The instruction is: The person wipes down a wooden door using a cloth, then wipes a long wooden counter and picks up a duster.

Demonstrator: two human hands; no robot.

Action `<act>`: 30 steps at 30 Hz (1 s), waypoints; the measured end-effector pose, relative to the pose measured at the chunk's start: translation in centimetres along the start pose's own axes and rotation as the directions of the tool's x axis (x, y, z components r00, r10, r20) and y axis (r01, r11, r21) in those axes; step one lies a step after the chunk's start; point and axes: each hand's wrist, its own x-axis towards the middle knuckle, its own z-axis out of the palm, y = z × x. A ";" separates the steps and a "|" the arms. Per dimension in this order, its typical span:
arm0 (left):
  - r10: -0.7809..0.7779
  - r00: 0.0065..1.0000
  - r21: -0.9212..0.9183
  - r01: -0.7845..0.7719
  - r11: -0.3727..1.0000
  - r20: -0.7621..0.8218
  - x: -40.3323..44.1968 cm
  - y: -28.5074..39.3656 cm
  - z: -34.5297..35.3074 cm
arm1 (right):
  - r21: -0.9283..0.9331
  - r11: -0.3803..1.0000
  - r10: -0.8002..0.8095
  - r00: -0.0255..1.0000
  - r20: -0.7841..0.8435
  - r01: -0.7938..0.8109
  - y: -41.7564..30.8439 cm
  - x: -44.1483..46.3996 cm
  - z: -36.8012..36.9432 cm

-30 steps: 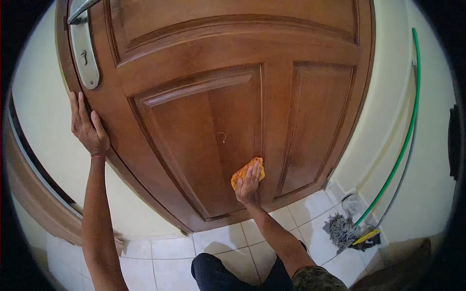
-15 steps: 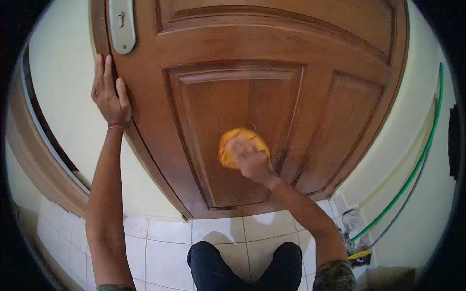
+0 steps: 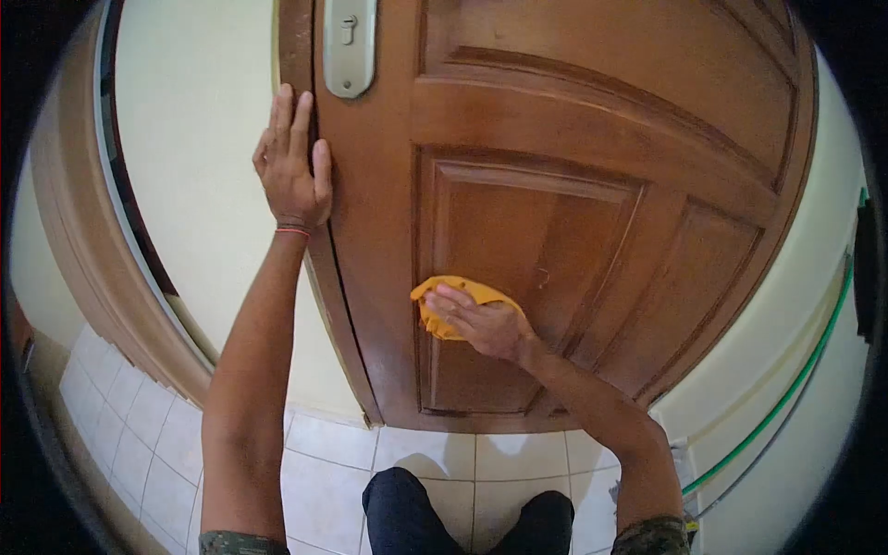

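Observation:
A brown wooden door [image 3: 370,222] with raised panels fills the middle of the view. My left hand [image 3: 294,176] lies flat along the door frame at its left edge, fingers stretched upward and holding nothing. Under my right hand [image 3: 486,324] is an orange cloth [image 3: 476,288], pressed against the left side of the lower panel [image 3: 499,222]. Part of the cloth is hidden by the palm and fingers. Above and right of my left hand, a metal lock plate [image 3: 350,55] with a keyhole sits on the door.
White floor tiles [image 3: 425,453] run below the door, and my knees [image 3: 407,509] show at the bottom. A green hose [image 3: 777,416] curves along the pale right wall. At the left stands a tan curved frame [image 3: 83,213] beside a cream wall [image 3: 194,157].
My right hand has slid the cloth leftward across the lower panel to its left edge. The view has turned left, so the door appears further right. My left hand stays on the frame.

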 end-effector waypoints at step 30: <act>-0.144 0.983 -0.508 0.181 0.842 0.111 -2.5 -0.6 -3.2 | 0.016 0.967 0.251 0.949 -0.192 -0.253 9.5 18.2 -7.3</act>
